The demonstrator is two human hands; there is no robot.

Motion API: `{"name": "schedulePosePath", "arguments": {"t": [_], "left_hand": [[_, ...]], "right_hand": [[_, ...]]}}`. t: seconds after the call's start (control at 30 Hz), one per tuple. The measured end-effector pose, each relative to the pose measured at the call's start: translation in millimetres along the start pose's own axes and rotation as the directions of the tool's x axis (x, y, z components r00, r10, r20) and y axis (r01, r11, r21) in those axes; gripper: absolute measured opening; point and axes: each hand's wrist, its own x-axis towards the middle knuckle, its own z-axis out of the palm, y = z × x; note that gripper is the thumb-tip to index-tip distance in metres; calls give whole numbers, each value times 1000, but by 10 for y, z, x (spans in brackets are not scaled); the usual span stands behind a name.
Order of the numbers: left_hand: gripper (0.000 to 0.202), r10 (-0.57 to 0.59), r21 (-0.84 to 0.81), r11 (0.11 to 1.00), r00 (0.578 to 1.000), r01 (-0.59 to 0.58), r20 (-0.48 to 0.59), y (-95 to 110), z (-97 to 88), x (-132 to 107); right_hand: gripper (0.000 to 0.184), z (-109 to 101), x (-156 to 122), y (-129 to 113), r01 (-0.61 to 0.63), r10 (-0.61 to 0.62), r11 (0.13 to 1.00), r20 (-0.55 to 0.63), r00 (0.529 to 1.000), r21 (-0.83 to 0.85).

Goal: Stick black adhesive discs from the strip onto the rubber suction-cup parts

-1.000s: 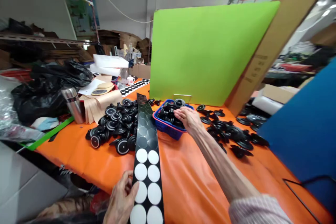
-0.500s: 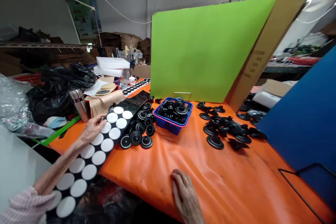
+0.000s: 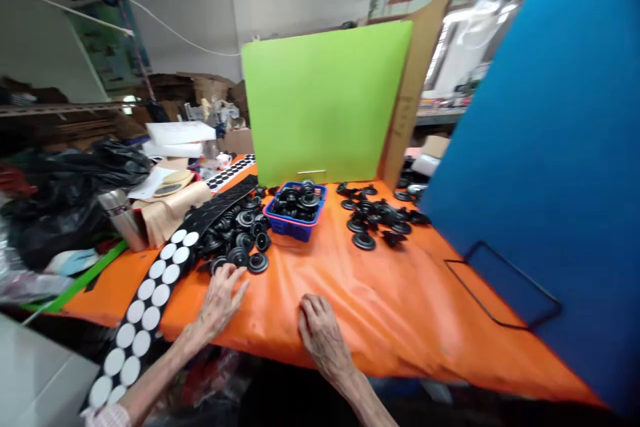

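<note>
The left hand (image 3: 219, 299) is palm down at the near edge of a heap of round black wheel-like parts (image 3: 245, 241). Its fingers are loosely spread and show no grip on anything; whether the tips touch the closest parts cannot be told. The right hand (image 3: 325, 335) is palm down over the worktop (image 3: 410, 310), which has a glossy orange cover; its fingers are slightly bent and close together, with nothing visible in them.

Left of the left fingers runs a long black strip with two rows of white circles (image 3: 161, 295). Its white-dotted end slants down past the worktop's edge beside the left forearm, while its plain black end reaches beyond those fingers, along the far side of the heap.

Ahead of the right fingers, well apart from them, stands a blue plastic basket with a reddish rim (image 3: 295, 229), filled with more such black parts. A looser scatter of black disc-shaped parts (image 3: 383, 212) lies ahead and to the right of the same fingers. Farther ahead, behind the basket, an upright bright-green flat panel (image 3: 325, 103) stands.
</note>
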Motion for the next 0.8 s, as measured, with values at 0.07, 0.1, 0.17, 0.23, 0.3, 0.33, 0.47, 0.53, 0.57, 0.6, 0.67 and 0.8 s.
{"name": "schedulePosePath", "arguments": {"t": [0.07, 0.1, 0.17, 0.23, 0.3, 0.33, 0.47, 0.53, 0.57, 0.6, 0.67, 0.8], "left_hand": [[35, 13, 25, 1000, 1000, -14, 5, 121, 313, -90], [35, 1, 54, 999, 1000, -2, 9, 149, 432, -121], [35, -26, 104, 994, 999, 23, 29, 164, 583, -152], [35, -43, 129, 991, 998, 37, 47, 158, 630, -152], [34, -58, 130, 990, 996, 49, 61, 163, 607, -136], [34, -68, 129, 990, 995, 59, 67, 173, 583, -125], [34, -79, 115, 991, 991, 66, 108, 235, 490, -77], [34, -81, 117, 991, 989, 67, 122, 252, 477, -72], [34, -85, 120, 990, 989, 70, 123, 256, 480, -84], [34, -89, 120, 990, 989, 74, 121, 260, 488, -108], [35, -96, 107, 991, 989, 84, 115, 278, 506, -179], [30, -84, 6, 996, 994, 84, 63, 361, 446, -81]], "right_hand": [[20, -33, 19, -24, 1, 0, 1000, 15, 1000, -25], [20, -46, 25, -34, -2, 3, 999, 22, 1000, -35], [20, -65, 31, -48, -13, 15, 999, 36, 999, -46], [20, -77, 33, -54, -31, 33, 999, 47, 998, -42], [20, -83, 34, -50, -47, 48, 999, 61, 997, -19], [20, -85, 35, -47, -55, 54, 999, 70, 996, 1], [20, -94, 36, -70, -112, 101, 987, 97, 990, 115], [20, -113, 35, -111, -157, 141, 972, 104, 985, 174], [19, -131, 40, -128, -182, 163, 962, 110, 981, 204], [18, -157, 55, -133, -218, 194, 946, 120, 974, 241], [17, -222, 148, -79, -320, 284, 891, 153, 946, 323], [36, -318, 761, 405, -537, 499, 711, 213, 840, 454]]}}
